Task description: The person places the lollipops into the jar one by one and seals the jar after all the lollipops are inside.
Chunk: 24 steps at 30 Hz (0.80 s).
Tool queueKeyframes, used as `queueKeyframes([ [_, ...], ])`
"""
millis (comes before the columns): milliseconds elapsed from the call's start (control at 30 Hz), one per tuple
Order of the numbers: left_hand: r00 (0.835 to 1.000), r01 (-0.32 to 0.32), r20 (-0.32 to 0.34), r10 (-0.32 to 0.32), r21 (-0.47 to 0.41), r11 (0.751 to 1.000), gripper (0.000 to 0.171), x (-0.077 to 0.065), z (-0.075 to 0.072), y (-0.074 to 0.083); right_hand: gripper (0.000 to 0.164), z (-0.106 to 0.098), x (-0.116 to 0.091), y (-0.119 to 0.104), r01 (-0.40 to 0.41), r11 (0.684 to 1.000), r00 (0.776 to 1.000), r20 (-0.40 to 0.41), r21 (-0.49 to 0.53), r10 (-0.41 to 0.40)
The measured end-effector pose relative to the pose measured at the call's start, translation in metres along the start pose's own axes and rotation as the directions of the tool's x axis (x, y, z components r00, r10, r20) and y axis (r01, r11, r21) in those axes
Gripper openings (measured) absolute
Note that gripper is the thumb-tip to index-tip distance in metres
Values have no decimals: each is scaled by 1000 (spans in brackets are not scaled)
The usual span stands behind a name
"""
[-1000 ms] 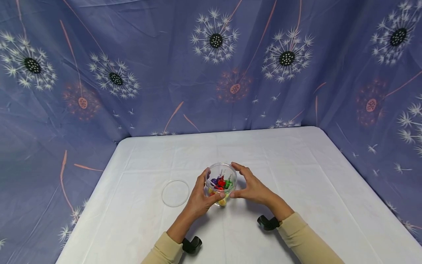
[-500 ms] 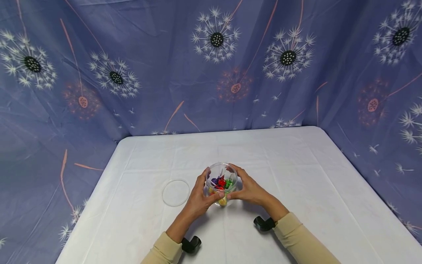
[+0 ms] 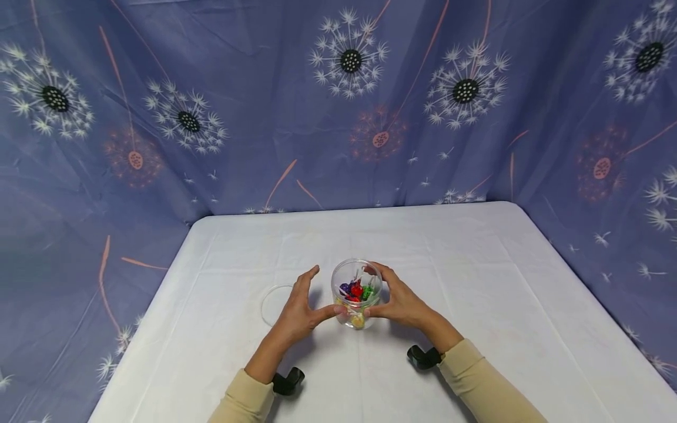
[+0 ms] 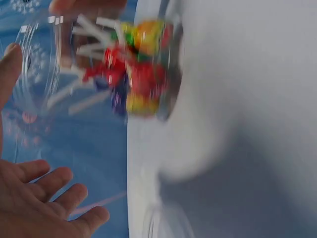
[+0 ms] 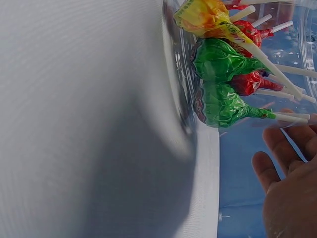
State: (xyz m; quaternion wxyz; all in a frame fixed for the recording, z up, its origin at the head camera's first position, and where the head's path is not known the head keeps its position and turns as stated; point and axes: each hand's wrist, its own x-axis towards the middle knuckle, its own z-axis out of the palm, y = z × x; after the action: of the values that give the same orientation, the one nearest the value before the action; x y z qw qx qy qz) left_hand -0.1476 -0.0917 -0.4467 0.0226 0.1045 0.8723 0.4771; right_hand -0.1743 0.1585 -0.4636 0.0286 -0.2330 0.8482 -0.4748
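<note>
A clear round jar stands upright on the white table, its mouth uncovered. Inside lie several wrapped lollipops, with red, green, purple and yellow wrappers; green ones show large in the right wrist view. My right hand holds the jar's right side, thumb in front and fingers behind. To the left, my left hand is spread, fingers off the jar; its thumb tip is by the jar's front, and I cannot tell if it touches. A clear ring-edged disc, seemingly a lid, lies partly hidden behind the left hand.
The table is covered with a white cloth and has rounded far corners. A blue curtain with dandelion prints hangs behind and at both sides. Black wrist cameras sit at each wrist.
My left hand has let go of the jar's left side and moved left, its fingers spreading. My right hand has closed in round the jar, thumb and fingers further round it.
</note>
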Motion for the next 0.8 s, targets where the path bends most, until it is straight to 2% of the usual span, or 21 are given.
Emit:
queueKeyframes([
  [167,999,13,-45,-6,146,989,95,-2,-19,-13,98,-1,-1,0,15,1000,1000,1,7,-15],
  [367,998,32,-62,-15,281,959,97,-6,-39,-34,97,-1,0,1,21,1000,1000,7,-1,-21],
  [600,998,67,-39,-57,351,934,101,-9,-57,-56,96,-1,0,1,15,1000,1000,7,4,-15],
  [800,998,63,-18,-60,400,915,102,-12,-61,-69,97,-1,-1,2,8,1000,1000,5,13,-8],
])
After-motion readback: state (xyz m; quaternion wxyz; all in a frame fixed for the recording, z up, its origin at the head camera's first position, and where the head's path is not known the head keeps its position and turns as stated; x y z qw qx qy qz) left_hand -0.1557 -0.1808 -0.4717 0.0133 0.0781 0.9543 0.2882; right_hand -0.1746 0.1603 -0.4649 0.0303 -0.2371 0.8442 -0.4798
